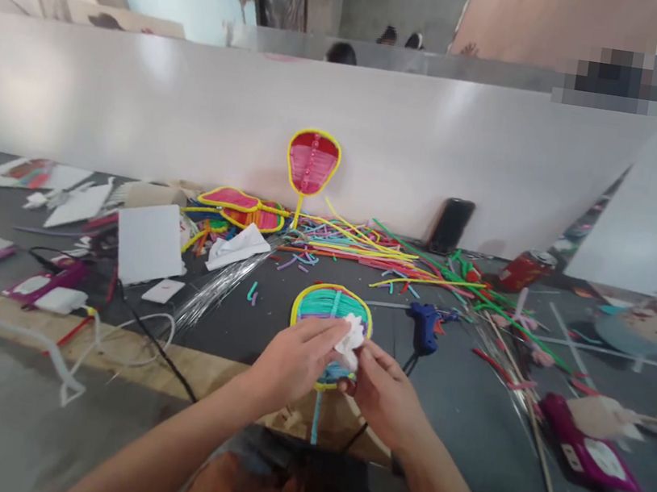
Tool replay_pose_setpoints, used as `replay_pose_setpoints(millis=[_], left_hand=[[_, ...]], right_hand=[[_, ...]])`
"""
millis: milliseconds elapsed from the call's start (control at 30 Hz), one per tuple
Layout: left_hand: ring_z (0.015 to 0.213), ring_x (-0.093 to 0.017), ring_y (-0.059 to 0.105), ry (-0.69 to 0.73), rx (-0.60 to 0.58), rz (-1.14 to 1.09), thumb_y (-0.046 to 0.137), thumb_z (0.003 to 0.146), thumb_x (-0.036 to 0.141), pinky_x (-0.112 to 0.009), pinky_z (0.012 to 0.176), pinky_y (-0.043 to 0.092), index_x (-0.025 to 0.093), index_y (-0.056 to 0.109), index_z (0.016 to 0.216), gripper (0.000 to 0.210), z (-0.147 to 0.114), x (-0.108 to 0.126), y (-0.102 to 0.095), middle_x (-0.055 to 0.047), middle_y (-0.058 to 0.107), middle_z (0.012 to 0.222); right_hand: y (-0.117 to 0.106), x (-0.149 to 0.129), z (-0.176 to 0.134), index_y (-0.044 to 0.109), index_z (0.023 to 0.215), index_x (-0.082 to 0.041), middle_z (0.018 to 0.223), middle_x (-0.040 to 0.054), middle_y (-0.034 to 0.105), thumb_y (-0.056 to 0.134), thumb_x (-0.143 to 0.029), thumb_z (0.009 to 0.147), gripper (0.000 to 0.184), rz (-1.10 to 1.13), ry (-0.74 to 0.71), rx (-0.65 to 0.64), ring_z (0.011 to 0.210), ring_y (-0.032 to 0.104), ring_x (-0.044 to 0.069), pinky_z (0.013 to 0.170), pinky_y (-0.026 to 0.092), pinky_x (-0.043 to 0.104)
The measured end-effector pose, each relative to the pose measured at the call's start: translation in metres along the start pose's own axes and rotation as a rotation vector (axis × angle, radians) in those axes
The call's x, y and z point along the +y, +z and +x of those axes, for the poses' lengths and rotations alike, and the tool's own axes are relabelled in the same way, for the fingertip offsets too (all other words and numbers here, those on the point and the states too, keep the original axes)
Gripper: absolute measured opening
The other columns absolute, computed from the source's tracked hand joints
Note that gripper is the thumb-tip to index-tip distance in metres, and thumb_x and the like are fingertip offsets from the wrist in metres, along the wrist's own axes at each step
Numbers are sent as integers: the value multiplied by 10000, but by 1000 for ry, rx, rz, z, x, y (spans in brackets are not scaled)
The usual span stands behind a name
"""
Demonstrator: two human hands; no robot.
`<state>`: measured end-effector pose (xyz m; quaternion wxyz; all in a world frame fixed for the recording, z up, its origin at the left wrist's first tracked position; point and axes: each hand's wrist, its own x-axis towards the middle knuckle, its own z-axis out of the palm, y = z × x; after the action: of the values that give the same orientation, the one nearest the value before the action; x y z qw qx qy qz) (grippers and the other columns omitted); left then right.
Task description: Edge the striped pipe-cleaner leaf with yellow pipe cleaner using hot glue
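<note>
Between both hands is a small white piece with a wavy outline [352, 339]; its kind I cannot make out. My left hand [297, 360] has its fingers closed on the piece's left side. From the right, the bent fingers of my right hand [385, 388] pinch its lower right edge. Beneath the hands lies a pipe-cleaner fan [333, 300] with a yellow rim, teal and blue filling and a light blue handle pointing toward me. The hands cover its middle. A blue glue gun [427, 325] lies to the right of the fan.
A pink fan with a yellow rim [312, 164] leans upright against the white partition [200, 114]. Loose pipe cleaners [358, 250] are heaped across the back. A black phone [452, 225], a red can [525, 271] and a purple power strip [587, 445] are at the right. White cards [150, 244] lie left.
</note>
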<state>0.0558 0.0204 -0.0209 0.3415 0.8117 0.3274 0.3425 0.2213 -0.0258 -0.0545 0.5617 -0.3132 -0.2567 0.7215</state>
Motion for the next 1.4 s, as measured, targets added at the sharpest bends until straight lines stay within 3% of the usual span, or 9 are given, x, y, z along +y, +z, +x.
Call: replay_pose_setpoints(millis=[133, 367, 567, 700, 833, 933, 1200, 1333, 1400], left_hand=[[972, -281, 636, -2, 143, 170, 552, 864, 212, -398, 902, 469, 241, 718, 1038, 242, -3, -10, -3, -111, 718, 1016], [769, -180, 662, 54, 183, 613, 472, 870, 168, -261, 710, 490, 200, 662, 863, 193, -7, -20, -4, -44, 715, 778], [606, -194, 617, -208, 261, 823, 384, 907, 256, -273, 559, 374, 184, 597, 740, 280, 5, -39, -39, -52, 655, 640], [671, -210, 612, -409, 396, 911, 456, 855, 345, -269, 573, 336, 181, 589, 717, 252, 19, -61, -88, -56, 648, 671], [718, -219, 610, -557, 420, 961, 500, 771, 254, -272, 592, 344, 177, 624, 772, 146, 27, -83, -127, -53, 650, 727], [890, -251, 621, -605, 366, 977, 475, 748, 185, -285, 678, 401, 201, 658, 972, 290, 31, -100, -142, -74, 671, 998], [1009, -418, 591, -669, 150, 1019, 609, 689, 631, -490, 812, 471, 152, 678, 1064, 611, 47, -120, -148, -208, 645, 1105], [1171, -487, 455, -581, 287, 1125, 481, 847, 546, -653, 900, 360, 133, 543, 1267, 592, 79, -106, -137, -247, 483, 1345], [1228, -422, 425, -472, 294, 1140, 433, 902, 433, -592, 977, 346, 138, 507, 1303, 503, 105, -102, -123, -202, 475, 1368]], right_hand=[[13, 9, 9, 751, 873, -232, 807, 28, 706, 841, -392, 632, 303, -96, -3, 36, 715, 605, 152, 540, 458, 222], [22, 17, 24, 621, 632, -175, 557, -42, 614, 856, -342, 608, 290, -218, -41, 112, 497, 493, 65, 443, 347, 159], [20, -7, 33, 586, 1098, -281, 926, 7, 704, 837, -303, 625, 536, -266, 50, -16, 682, 670, 154, 480, 446, 203], [-4, -38, 37, 628, 1060, -250, 1025, 42, 677, 749, -363, 708, 390, -538, -38, -34, 718, 661, 147, 522, 486, 231], [-41, -71, 43, 633, 1023, -214, 1036, 73, 678, 690, -436, 725, 376, -808, -226, 154, 711, 656, 158, 552, 503, 267], [-70, -92, 48, 628, 986, -205, 1052, 74, 664, 692, -441, 700, 376, -868, -312, 291, 709, 652, 159, 556, 495, 268], [-126, -104, 53, 645, 992, -160, 660, 42, 665, 621, -456, 731, 396, -959, -477, 625, 575, 628, 203, 499, 490, 306], [-133, -101, 50, 648, 962, -156, 721, 64, 685, 582, -420, 763, 337, -958, -543, 685, 638, 659, 210, 562, 529, 323], [-132, -101, 48, 647, 952, -162, 735, 64, 688, 563, -394, 782, 300, -965, -572, 688, 637, 661, 206, 563, 533, 320]])
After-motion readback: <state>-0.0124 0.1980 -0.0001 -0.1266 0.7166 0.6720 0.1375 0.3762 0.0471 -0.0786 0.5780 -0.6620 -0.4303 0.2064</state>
